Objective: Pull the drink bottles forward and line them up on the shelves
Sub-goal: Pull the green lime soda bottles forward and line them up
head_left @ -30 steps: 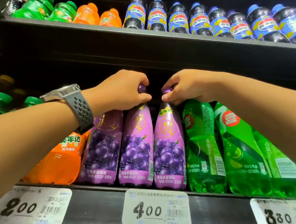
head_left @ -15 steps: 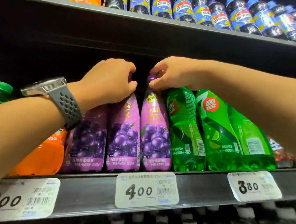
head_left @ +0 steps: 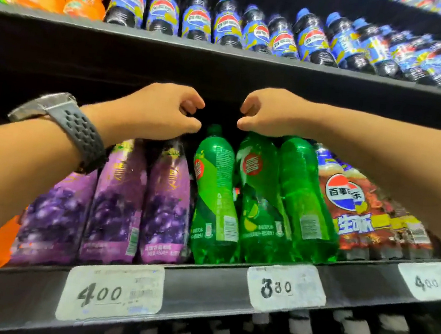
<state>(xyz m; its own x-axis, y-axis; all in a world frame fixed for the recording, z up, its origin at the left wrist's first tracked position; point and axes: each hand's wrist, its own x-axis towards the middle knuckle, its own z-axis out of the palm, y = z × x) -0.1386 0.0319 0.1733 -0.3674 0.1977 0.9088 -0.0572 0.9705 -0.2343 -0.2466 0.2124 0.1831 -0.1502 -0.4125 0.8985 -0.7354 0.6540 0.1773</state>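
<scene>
Stock: green bottles (head_left: pixel 262 200), three, at middle shelf (head_left: pixel 197 290) front, just beside purple bottles (head_left: pixel 166 210). Seemingly full, hence weighty; stiff, smooth plastic, slippery on body; best gripped at neck under cap. Right hand (head_left: pixel 271 114) curled over green tops, left hand (head_left: pixel 159 114) curled over purple tops; actual grip hidden.

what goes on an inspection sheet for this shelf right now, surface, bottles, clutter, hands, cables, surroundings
surface: middle shelf, black, with price tags on its front edge
job's things: purple bottles and green bottles stand side by side at the front edge; picture is blurred
clutter: nothing seen
hands: left hand curled over the purple tops, right hand curled over the green tops; grip hidden
cables: nothing seen
surroundings: blue cola bottles on the shelf above, pale-capped bottles below
</scene>
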